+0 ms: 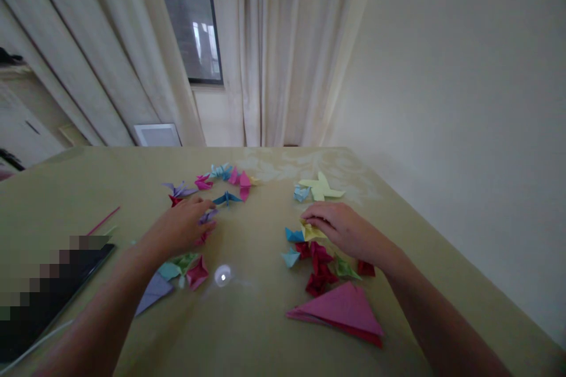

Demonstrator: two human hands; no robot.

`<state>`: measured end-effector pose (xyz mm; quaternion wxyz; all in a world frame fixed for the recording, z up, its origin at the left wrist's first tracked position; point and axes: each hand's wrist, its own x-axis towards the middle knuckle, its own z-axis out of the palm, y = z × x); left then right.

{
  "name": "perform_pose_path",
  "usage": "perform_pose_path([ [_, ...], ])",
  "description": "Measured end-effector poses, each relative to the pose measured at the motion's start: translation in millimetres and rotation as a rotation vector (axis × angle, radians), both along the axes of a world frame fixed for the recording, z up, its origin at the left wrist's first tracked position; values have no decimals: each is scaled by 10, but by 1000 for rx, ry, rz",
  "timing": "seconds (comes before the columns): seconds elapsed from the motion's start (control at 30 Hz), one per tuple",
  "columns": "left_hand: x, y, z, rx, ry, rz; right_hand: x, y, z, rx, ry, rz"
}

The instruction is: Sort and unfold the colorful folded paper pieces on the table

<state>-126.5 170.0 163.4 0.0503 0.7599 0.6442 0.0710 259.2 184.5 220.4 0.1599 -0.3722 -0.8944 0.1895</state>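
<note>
My left hand (183, 225) rests palm down on the table (256, 330), its fingers curled over a small purple folded paper piece (207, 216). My right hand (342, 227) lies palm down at the right, fingertips closed on a yellow folded paper piece (312, 231). Around the right hand lie red folded pieces (319, 268), blue ones (290, 257) and a green one (345, 268). A large pink folded triangle (342, 308) lies nearer to me.
More paper figures lie at the back: a blue crane (227, 198), pink pieces (244, 184), a purple one (179, 189), a pale yellow star shape (321, 188). A dark tablet (57, 294) sits at the left. Curtains and a wall stand behind.
</note>
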Motion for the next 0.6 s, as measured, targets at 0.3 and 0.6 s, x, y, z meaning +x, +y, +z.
perform_pose_path([
  [0.3, 126, 62, -125, -260, -57, -76, 28, 40, -113, 44, -195, -47],
  [0.6, 270, 2, 179, -86, -467, -103, -121, -77, -27, -7, -26, 1],
])
